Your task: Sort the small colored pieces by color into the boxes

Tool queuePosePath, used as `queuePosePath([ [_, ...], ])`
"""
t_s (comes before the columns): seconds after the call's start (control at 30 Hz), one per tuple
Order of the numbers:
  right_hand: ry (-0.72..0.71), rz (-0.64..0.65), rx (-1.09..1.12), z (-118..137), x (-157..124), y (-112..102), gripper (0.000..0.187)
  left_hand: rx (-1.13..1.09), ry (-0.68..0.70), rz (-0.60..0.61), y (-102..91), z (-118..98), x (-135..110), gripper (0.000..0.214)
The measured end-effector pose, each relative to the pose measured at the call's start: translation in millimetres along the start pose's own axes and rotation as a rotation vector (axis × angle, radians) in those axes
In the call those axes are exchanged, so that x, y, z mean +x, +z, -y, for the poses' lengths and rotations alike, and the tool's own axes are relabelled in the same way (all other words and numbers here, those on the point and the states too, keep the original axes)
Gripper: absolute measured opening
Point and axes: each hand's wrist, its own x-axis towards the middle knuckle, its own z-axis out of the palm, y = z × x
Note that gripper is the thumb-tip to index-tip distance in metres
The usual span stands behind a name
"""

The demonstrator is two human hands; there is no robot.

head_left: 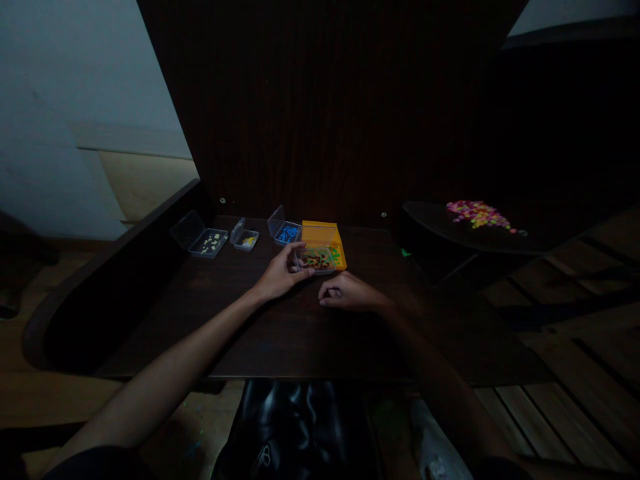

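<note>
My left hand grips the left end of a clear plastic box that holds small dark red-brown pieces. Behind and partly under that box is an orange case, with green pieces showing at its right side. My right hand rests low over the dark desk, just in front of the clear box and apart from it. Its fingers are curled in; whatever they may hold is too small or hidden to make out.
Left of my hands stand lidded clear boxes with blue pieces, yellow and white pieces, and cream pieces. A heap of pink and yellow bits lies on a raised shelf at right. A tall dark panel closes the back.
</note>
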Motion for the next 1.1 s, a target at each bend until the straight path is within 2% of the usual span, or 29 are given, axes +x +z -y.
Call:
queuePosePath([
  [0.27,-0.031,-0.007,0.0,0,2,3,0.019,-0.006,0.001,0.015,0.1,0,0,0.062],
  [0.47,-0.059,-0.03,0.019,1,3,7,0.015,-0.025,-0.004,0.026,-0.5,4,1,0.063],
  [0.6,-0.066,-0.022,0.106,4,0,2,0.016,-0.062,0.006,0.053,-1.1,7,1,0.062],
  [0.67,-0.056,-0.07,0.194,4,-3,-4,0.02,-0.076,0.004,0.058,-1.2,8,1,0.062],
  [0.8,-0.009,-0.276,0.267,4,-2,-18,0.024,-0.08,-0.031,0.085,-0.5,7,-1,0.066],
  [0.9,-0.005,-0.365,0.162,8,8,-26,0.017,-0.1,-0.038,0.116,0.7,5,-2,0.066],
  [1.1,-0.006,-0.394,-0.045,19,34,-29,0.014,-0.134,-0.017,0.147,3.8,4,-4,0.064],
])
